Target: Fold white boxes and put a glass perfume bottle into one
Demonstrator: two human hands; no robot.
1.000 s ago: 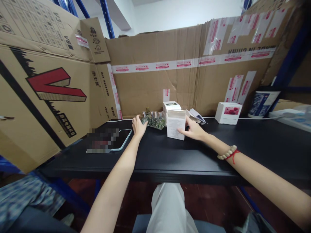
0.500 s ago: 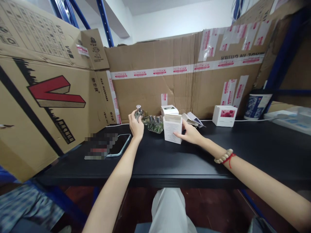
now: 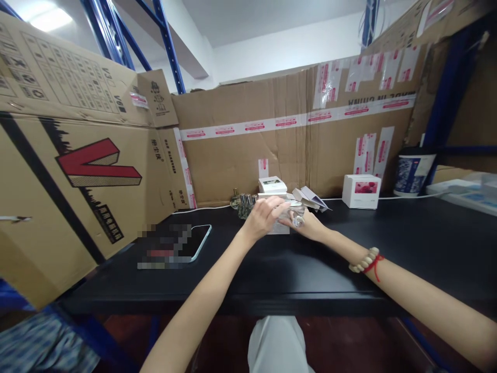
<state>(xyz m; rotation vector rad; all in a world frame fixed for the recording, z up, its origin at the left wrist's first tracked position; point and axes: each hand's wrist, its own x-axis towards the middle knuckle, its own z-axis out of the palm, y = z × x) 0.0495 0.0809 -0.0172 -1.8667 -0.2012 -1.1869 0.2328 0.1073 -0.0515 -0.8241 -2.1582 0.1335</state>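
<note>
My left hand (image 3: 262,221) is closed around a clear glass perfume bottle (image 3: 295,208). The bottle lies tipped over in front of an upright white box (image 3: 281,228), its round end towards me. Behind the bottle, my right hand (image 3: 312,226) grips the right side of that box, its fingers partly covered. Most of the box is hidden by my left hand and the bottle. Several similar glass bottles (image 3: 245,206) stand to the left of the box. Another white box with a small picture on its lid (image 3: 272,184) is just behind.
An unfolded white carton (image 3: 310,199) lies right of my hands, and a white box with a pink picture (image 3: 361,191) stands farther right. A patterned cup (image 3: 413,173) is at the back right. A phone (image 3: 200,242) lies on the left. Cardboard walls (image 3: 233,171) enclose the black tabletop (image 3: 326,274).
My left hand has carried the perfume bottle right, from beside the other bottles to the white box, and tipped it over. My right hand has stayed at the box.
</note>
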